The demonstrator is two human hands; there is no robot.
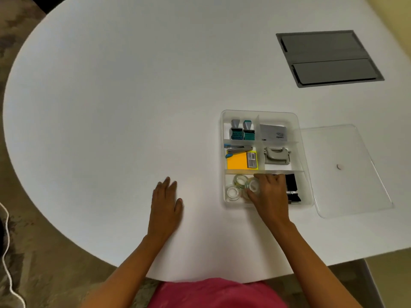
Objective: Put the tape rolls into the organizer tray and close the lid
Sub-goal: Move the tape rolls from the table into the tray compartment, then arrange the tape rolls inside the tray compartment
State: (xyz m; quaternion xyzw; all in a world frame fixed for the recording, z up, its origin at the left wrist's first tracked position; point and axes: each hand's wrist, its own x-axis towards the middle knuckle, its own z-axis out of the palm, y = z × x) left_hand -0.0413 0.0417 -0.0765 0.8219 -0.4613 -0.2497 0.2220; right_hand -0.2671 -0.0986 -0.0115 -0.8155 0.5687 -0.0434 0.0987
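Right hand: the right hand (270,192) is reaching into the near compartment of the clear tray (223,152), its fingers curled around a clear tape roll (253,185).
Left hand: the left hand (165,200) is lying flat on the white table (111,96), fingers spread, holding nothing.
Tape rolls: two more rolls (232,192) are sitting in that same compartment, just left of the held one.
Handling: the rolls are looking light, stiff and smooth; pinching across the rim or through the centre hole is probably the surest hold.
Lid: the clear lid (347,170) is lying flat just right of the tray, off it; it is likely thin and slippery, best lifted by an edge.
Nearby: stamps (239,130), a stapler (239,150), yellow notes (236,163) and a hole punch (277,155) are filling the other compartments.
Obstacles: black items (292,185) beside the hand are crowding the near compartment.
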